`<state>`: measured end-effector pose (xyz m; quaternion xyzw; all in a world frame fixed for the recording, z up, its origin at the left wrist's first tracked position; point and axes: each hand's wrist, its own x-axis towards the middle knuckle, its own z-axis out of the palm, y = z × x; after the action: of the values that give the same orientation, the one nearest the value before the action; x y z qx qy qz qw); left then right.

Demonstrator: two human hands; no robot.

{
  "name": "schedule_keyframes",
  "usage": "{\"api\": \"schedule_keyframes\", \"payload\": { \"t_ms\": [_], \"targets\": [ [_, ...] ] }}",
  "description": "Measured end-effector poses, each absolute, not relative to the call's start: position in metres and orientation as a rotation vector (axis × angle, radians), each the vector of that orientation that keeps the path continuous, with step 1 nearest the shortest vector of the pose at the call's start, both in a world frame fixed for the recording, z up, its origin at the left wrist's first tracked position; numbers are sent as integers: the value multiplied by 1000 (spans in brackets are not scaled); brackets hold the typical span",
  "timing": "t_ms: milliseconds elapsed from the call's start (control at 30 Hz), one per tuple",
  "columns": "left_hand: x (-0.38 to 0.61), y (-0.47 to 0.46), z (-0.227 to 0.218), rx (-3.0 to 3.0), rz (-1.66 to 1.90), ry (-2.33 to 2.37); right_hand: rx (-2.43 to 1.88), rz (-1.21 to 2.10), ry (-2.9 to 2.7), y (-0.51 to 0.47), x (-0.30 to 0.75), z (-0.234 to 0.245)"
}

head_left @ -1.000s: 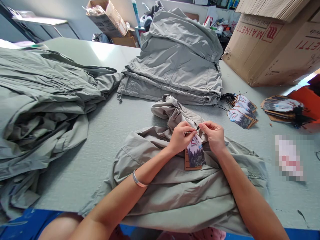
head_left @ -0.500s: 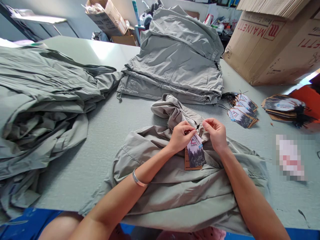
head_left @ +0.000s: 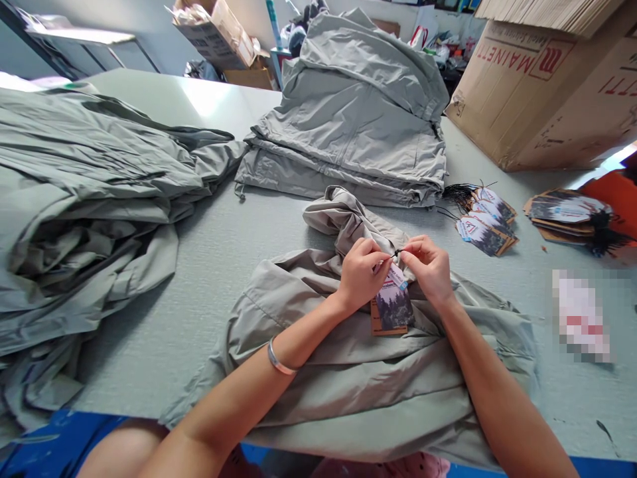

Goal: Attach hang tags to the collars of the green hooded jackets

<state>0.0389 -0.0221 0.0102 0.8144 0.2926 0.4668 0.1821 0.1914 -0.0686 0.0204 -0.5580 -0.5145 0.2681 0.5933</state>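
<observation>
A grey-green jacket (head_left: 318, 372) lies spread on the table in front of me, its collar end pointing away. At its neck my left hand (head_left: 365, 275) and my right hand (head_left: 425, 265) meet, fingertips almost touching. Both pinch a thin black tag string (head_left: 397, 253) close to the collar fabric. Below the fingers a hang tag (head_left: 393, 309), white and dark with a tree picture and a brown card behind it, rests on the jacket. The string's exact path between the fingertips is too small to make out.
Folded jackets (head_left: 348, 126) are piled straight ahead, and loose jackets (head_left: 89, 199) cover the left side. Several hang tags (head_left: 488, 222) lie to the right, with another tag bundle (head_left: 570, 212) beyond them. A large cardboard box (head_left: 532, 99) stands at the back right of the table (head_left: 164, 338).
My hands have come closer together at the string, the right one moving slightly left. The hang tag has tilted and slid a little, its top now more covered by my left hand.
</observation>
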Motion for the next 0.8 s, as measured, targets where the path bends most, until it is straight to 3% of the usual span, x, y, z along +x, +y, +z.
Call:
{"api": "schedule_keyframes", "payload": {
  "t_ms": [800],
  "targets": [
    [41,-22,9,2235,1254,842,-1302,606,-1098,-68,189,20]
  ]
}}
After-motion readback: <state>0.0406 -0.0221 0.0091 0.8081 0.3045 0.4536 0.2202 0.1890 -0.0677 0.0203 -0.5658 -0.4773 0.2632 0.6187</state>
